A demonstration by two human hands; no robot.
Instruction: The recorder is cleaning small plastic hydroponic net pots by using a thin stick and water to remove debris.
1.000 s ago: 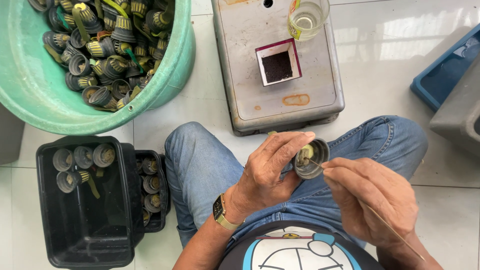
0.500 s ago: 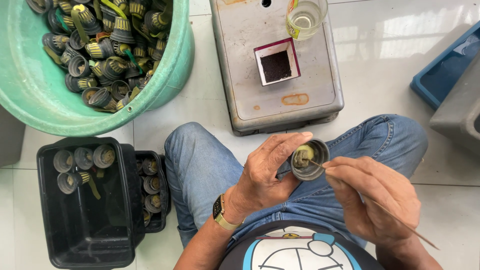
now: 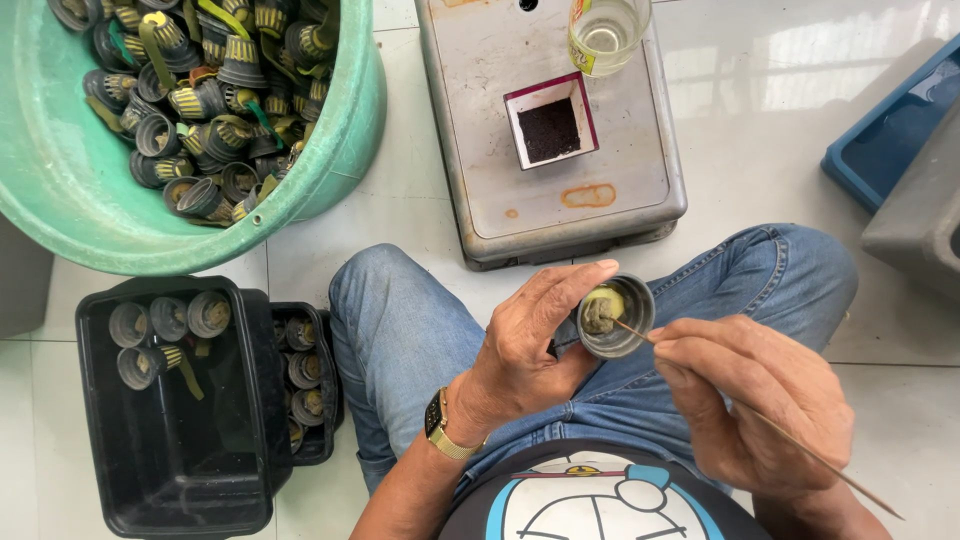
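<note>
The left hand (image 3: pixel 520 350) is gripping a small dark round plastic cup (image 3: pixel 614 316) over the lap, while the right hand (image 3: pixel 755 400) is poking a thin wooden stick (image 3: pixel 760 416) into its yellowish filling. A green plastic basin (image 3: pixel 330 150) (heaped with similar cups) is sitting beside a black plastic tray (image 3: pixel 100 440).

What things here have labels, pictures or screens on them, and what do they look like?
Clear glass jar: top of the grey metal box, round, with a yellow and red label on its left side.
Wristwatch: on the left hand wrist, small dark rectangular screen, gold band.
Shirt print: bottom middle, blue and white cartoon picture on dark cloth.
</note>
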